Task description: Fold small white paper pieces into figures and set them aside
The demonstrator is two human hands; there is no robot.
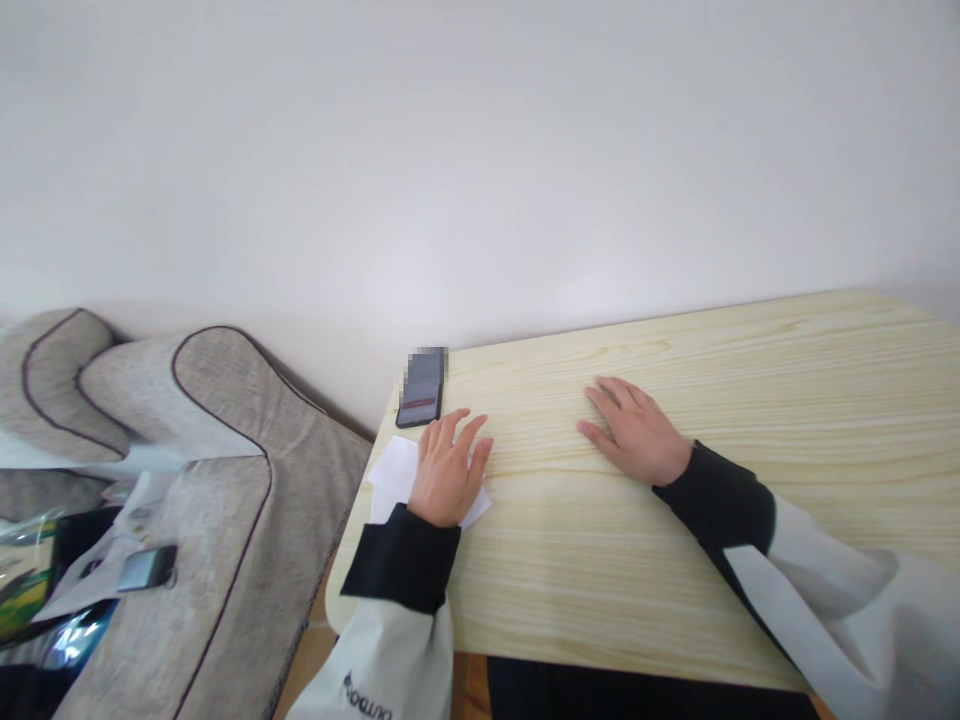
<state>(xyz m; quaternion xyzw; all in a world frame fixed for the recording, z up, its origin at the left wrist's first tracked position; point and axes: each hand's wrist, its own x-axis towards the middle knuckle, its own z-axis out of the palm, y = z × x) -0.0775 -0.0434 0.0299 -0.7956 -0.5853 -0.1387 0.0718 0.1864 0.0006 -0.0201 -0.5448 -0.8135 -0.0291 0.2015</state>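
Furthest left, a grey sofa (217, 480) with dark piping fills the corner; shiny wrappers (30, 590) lie at its near end, and a small dark device (148, 567) rests on its arm. Just right of the sofa starts a pale wood table (750, 350), set against a plain white wall (480, 150); a dark phone (421, 388) lies at its far left corner, screen up. Near that corner, just this side of the phone, lies a sheet of white paper (394, 470), folded or creased, its left point reaching the table's edge; the left hand (448, 470) lies palm down on it, fingers stretched and slightly spread, covering the sheet's right part; it grips nothing and only presses flat, fingertips close to the phone but apart from it. Further right, well apart from the paper, the right hand (636, 432) lies palm down on bare wood, fingers straight and close together, pointing left and away; it holds nothing. Both wrists wear black cuffs under light grey sleeves (825, 570); the right sleeve runs off the lower right corner.
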